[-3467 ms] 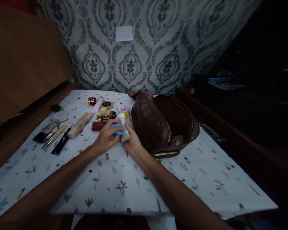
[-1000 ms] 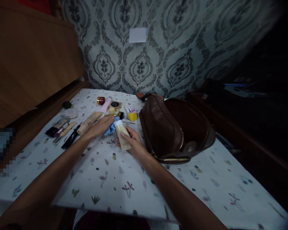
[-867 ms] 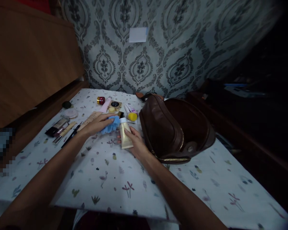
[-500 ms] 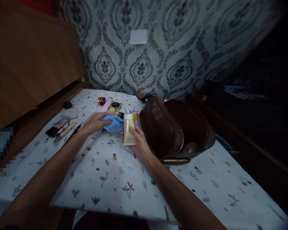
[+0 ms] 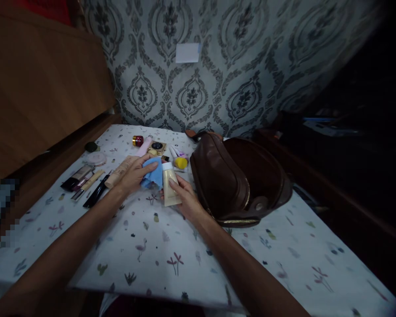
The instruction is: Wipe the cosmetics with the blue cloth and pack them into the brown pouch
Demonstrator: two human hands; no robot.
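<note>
My left hand [image 5: 137, 174] is closed on a blue cloth [image 5: 153, 173], its thumb lying across the top. Beside the cloth, my right hand [image 5: 184, 193] grips a cream-coloured squeeze tube [image 5: 170, 188] with a white cap, held upright, cap end up. The cloth's edge comes up against the tube near its cap; whether it presses on it I cannot tell. Close behind the hands lie a yellow round item [image 5: 180, 163] and a gold compact [image 5: 157, 147]. A beige tube [image 5: 119, 171] lies just left of my left hand.
A brown leather bag [image 5: 231, 180] lies on its side at the right. Several cosmetics, among them a black tube [image 5: 97, 192] and a red jar with a gold lid [image 5: 137, 141], lie at the left and back of the patterned tablecloth [image 5: 171, 246]. A wooden cabinet [image 5: 46, 79] stands at the left.
My left hand has lifted the cloth and brought it up beside the tube. The tube has shifted slightly left and down in my right hand, and the yellow item shows more fully.
</note>
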